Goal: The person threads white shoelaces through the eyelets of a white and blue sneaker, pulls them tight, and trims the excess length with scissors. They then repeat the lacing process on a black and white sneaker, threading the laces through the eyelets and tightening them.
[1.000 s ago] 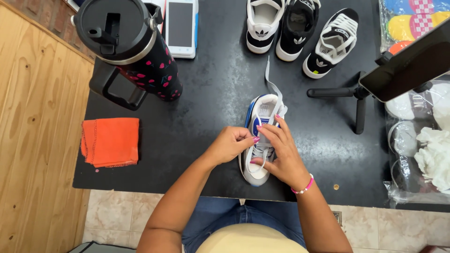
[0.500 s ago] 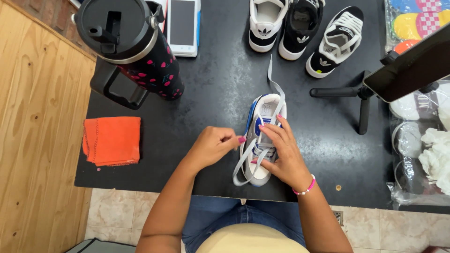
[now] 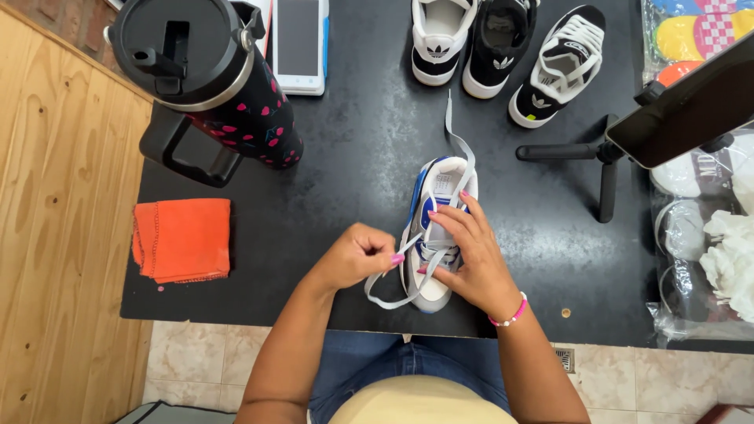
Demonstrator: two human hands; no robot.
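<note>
Bright, even daylight | soft sheen on black table | short faint shadows under tumbler and tripod | sharp focus centre | slight wide-angle bending at edges | no motion blur

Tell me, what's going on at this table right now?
A person is lacing a white and blue sneaker on a black table. The left hand pinches a loop of grey lace out to the side, and the right hand presses down on the shoe. An orange cloth lies beside them.
</note>
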